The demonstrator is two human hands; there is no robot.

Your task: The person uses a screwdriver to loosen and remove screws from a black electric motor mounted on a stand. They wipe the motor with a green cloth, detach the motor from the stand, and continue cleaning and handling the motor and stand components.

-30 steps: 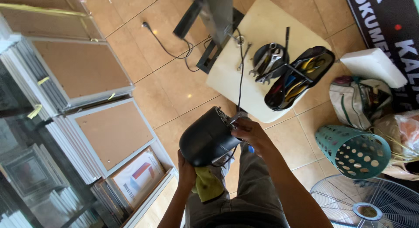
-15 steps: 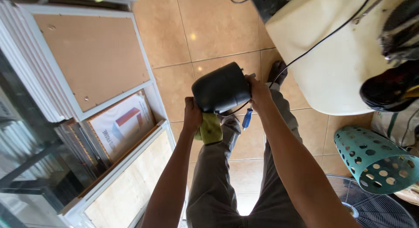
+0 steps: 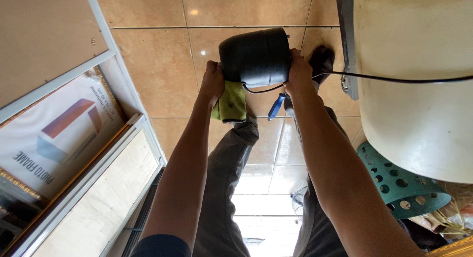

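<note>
I hold a black rounded appliance body point(image 3: 255, 56), shaped like a small pot, out in front of me over the tiled floor. My left hand point(image 3: 213, 82) grips its left side and also pinches a yellow-green cloth point(image 3: 230, 103) that hangs below it. On the right side, my right hand point(image 3: 299, 74) clasps the body. A black cord point(image 3: 394, 79) runs from the appliance to the right across a white round table point(image 3: 419, 99). A small blue-handled tool point(image 3: 276, 106) hangs under the appliance near my right hand.
Framed boards and a picture frame sample point(image 3: 59, 134) lean along the left. A teal perforated basket point(image 3: 399, 183) sits under the white table at the right. My legs in grey trousers point(image 3: 226, 188) and a dark shoe point(image 3: 322, 60) are below.
The view has tilted down and closer; the appliance now sits higher in the picture with both arms stretched out. Both hands keep their grip and the cloth stays in the left hand.
</note>
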